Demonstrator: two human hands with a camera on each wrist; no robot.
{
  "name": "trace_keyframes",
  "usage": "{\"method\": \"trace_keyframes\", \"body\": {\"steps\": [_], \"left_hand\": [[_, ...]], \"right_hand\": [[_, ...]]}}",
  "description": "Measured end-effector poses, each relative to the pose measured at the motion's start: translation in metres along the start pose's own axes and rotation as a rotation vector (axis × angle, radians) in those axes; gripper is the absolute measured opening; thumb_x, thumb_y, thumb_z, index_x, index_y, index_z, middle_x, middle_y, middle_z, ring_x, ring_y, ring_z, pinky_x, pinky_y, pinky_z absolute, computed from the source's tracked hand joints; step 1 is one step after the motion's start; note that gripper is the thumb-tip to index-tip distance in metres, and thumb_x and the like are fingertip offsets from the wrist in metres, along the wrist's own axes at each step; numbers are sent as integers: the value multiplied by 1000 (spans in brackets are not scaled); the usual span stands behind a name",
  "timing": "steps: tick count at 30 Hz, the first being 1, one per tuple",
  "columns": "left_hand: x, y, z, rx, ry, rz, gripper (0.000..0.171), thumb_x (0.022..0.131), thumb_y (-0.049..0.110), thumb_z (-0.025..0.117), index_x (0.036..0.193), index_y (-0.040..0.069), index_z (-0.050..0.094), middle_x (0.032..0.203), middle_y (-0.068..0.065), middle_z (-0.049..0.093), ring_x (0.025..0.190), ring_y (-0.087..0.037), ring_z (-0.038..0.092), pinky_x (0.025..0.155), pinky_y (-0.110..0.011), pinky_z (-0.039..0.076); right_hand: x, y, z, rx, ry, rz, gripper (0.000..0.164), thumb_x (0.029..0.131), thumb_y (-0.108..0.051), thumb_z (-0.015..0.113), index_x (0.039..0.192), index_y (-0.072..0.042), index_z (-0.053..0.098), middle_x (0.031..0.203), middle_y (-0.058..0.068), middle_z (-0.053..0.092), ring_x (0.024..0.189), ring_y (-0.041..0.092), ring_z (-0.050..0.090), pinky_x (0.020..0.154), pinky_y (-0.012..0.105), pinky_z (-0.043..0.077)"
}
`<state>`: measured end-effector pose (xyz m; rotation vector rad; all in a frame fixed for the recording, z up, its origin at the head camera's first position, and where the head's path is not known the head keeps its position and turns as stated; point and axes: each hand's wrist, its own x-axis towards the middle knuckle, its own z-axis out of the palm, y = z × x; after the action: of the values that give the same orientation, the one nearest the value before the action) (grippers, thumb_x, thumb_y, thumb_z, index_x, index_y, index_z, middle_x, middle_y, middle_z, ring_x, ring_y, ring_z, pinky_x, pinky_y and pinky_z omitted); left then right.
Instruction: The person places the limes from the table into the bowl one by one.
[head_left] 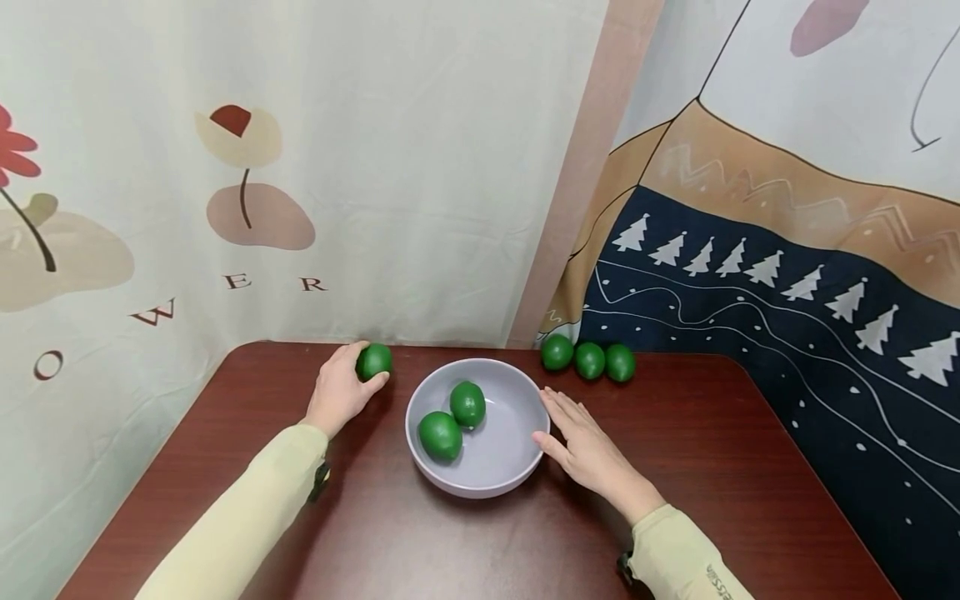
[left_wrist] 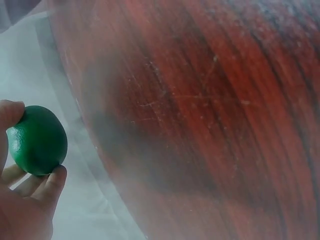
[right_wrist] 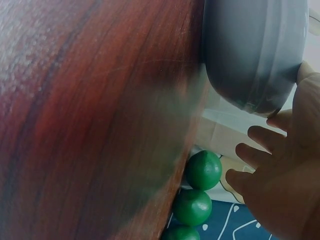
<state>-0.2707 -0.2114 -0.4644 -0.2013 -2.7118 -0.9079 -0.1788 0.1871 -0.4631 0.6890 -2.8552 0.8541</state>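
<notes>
At the back left of the table, my left hand (head_left: 341,390) holds a green lime (head_left: 374,361) between thumb and fingers. The left wrist view shows the same lime (left_wrist: 39,141) with the thumb on one side and fingertips on the other. A pale lavender bowl (head_left: 517,446) stands mid-table, with one lime (head_left: 440,436) and a second lime (head_left: 468,404) lying side by side in it. My right hand (head_left: 592,450) is at the bowl's right rim, its fingers extended and spread. In the right wrist view, thumb and forefinger are right at the bowl (right_wrist: 255,55).
Three more limes (head_left: 589,361) sit in a row near the table's back edge, right of the bowl. A printed curtain (head_left: 420,208) hangs directly behind the dark red wooden table (head_left: 390,533). A dark patterned cloth (head_left: 750,333) hangs along the right side.
</notes>
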Motion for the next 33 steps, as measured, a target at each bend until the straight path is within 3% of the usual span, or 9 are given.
{"method": "trace_keyframes", "body": {"steps": [8,17,25,33], "left_hand": [[-1,7,-4,-18,19,55,59,91,25,79,139,0,57,133,-23,60,108,-42,62,91,-57,53],[-2,20,-9,-31,8,68,59,91,26,79,141,3,57,131,-20,61,101,-37,62,86,-53,54],[-5,37,-13,-72,38,131,56,89,23,82,137,3,60,124,-18,63,90,-30,62,81,-44,52],[-6,57,-13,-89,51,194,58,88,21,83,138,2,60,130,-19,63,96,-30,64,85,-44,53]], "right_hand": [[0,-1,-1,11,0,3,69,103,-32,64,158,-1,38,163,21,36,152,44,30,122,63,23],[0,0,1,0,10,-3,69,102,-32,65,157,0,40,163,21,38,151,44,32,121,64,24],[0,2,3,0,13,-5,69,102,-32,65,157,0,40,163,22,38,151,44,32,121,64,24],[0,1,2,8,8,-3,69,102,-32,65,157,0,39,163,22,37,151,45,31,121,64,23]]}}
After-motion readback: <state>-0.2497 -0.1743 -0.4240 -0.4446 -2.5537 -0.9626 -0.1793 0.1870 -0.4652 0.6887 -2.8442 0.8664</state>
